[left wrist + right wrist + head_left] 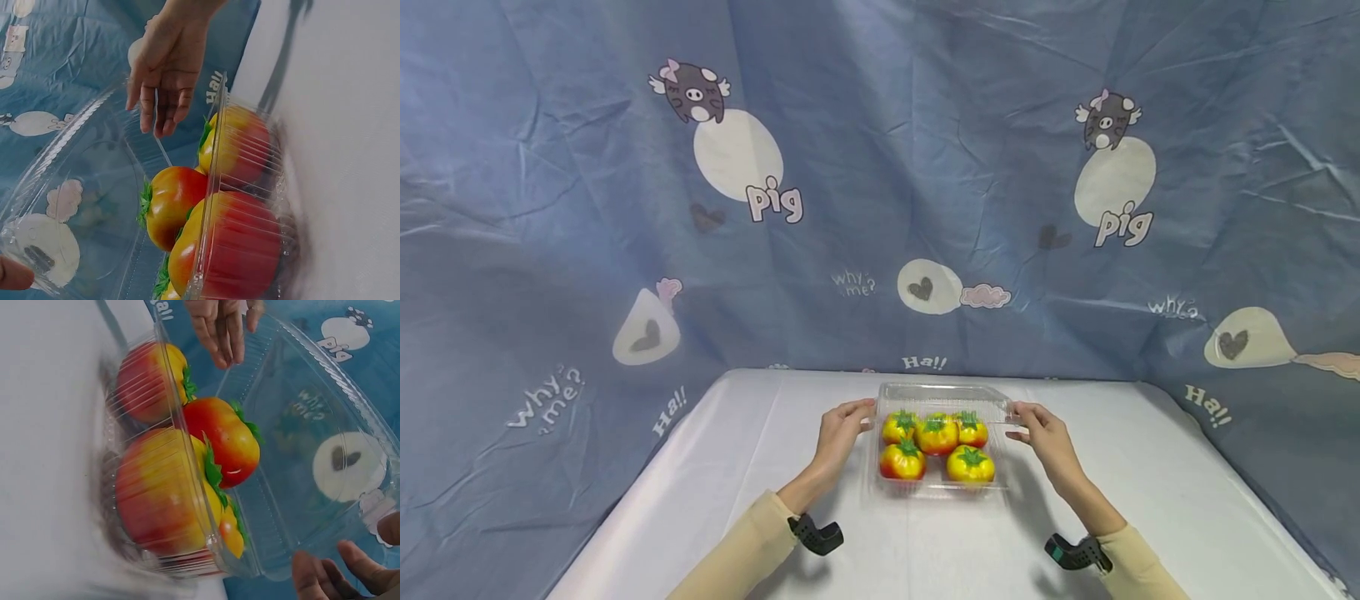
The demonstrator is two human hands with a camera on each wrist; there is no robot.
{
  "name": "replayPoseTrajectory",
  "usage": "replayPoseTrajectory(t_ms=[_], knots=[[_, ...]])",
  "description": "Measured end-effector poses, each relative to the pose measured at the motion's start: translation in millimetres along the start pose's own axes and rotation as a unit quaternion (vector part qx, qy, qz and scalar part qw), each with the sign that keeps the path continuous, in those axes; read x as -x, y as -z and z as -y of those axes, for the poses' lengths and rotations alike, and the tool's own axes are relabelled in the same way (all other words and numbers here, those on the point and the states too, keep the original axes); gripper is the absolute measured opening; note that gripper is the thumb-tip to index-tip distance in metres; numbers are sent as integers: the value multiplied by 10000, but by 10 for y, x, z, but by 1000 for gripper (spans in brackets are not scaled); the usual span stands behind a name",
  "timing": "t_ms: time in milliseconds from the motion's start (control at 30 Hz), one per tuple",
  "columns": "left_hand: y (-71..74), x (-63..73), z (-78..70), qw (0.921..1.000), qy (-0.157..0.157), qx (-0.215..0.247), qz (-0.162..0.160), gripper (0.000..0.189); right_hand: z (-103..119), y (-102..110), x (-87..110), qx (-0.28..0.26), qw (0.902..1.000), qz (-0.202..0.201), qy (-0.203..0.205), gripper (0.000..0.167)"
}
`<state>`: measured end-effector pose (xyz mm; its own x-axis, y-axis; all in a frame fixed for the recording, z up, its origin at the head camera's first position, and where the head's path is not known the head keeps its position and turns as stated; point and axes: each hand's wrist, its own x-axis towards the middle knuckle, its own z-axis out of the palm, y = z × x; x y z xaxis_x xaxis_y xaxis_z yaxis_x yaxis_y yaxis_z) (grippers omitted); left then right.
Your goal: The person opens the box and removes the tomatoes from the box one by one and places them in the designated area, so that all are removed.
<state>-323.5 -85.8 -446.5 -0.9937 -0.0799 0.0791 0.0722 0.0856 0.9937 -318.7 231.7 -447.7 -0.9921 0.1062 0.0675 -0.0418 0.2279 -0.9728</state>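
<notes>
We see a clear plastic box [932, 490] on the white-covered counter [700, 508], directly between our two hands. Its hinged lid [936, 393] is up, leaning over the far side, and five red-and-yellow tomatoes [937, 434] with green leafy tops sit inside. Three lie in the far row and two in the near row, with a gap between the near pair. The middle tomato of the far row rides higher than its neighbours, and in the wrist views we see it stand above the box's rim.

Our left hand [840, 433] is at the box's left side, its fingers fairly straight and its fingertips close to the lid's left edge. Our right hand [1047, 435] is at the right side, close to the lid's right corner, with its thumb and fingers spread apart. Neither hand is curled round the box or a tomato, and the tomatoes lie lower than our fingertips, inward from both hands. Whether each fingertip actually touches the lid, we cannot tell.

We wear pale sleeves [741, 542], and a black band [817, 535] sits on our left wrist, with another on the right. Beyond the counter hangs a blue curtain [865, 125] printed with pigs, hearts and lettering, which shows through the clear lid in both wrist views.
</notes>
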Motion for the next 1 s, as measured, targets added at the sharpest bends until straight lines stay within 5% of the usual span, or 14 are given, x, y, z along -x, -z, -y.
replayPoseTrajectory(t_ms=[300, 633, 1000], knots=[[-31, -91, -43, 9991, -414, -111, 59, 45, 26, 18, -84, 15, 9994, 221, 256, 64], [-21, -250, 95, 9877, -1181, -604, 826, 49, -78, 8, -178, -76, 9972, 615, 420, 59], [35, -287, 245, 9902, -895, -860, 646, 47, -206, -16, -189, -47, 9979, 649, 71, 60]])
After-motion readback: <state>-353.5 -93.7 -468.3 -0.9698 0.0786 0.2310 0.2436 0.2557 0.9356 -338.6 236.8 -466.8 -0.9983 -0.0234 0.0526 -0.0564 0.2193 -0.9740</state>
